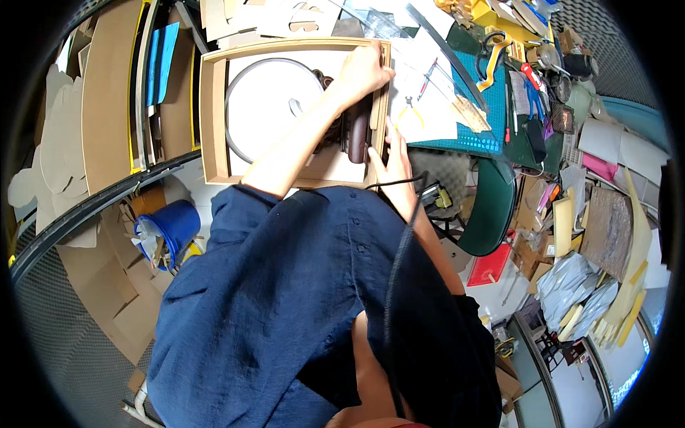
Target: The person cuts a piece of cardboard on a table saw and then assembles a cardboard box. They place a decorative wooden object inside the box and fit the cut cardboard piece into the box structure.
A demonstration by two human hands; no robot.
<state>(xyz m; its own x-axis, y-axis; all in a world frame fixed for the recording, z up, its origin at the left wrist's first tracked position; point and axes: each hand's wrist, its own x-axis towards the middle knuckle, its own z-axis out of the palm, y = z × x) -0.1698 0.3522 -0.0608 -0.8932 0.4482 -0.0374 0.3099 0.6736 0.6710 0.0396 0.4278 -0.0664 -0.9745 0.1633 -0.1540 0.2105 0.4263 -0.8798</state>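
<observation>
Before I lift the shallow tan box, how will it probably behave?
The box looks fairly stiff, with thick upright walls. It may weigh more on the right, where the dark brown object is; the loose-looking grey ring might slide.

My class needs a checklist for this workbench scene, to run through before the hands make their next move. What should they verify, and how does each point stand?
1. Left hand at the far end of the tan box's right wall: ok.
2. Right hand at the near end of that wall: ok.
3. Firmness of either hold: cannot tell.
4. Grey ring and dark brown cylinder inside the box: ok, both within its walls.
5. Black cord clear of the right arm: not ok, it appears to cross by the wrist.
6. Yellow-handled pliers outside the box: ok, right of it.
</observation>
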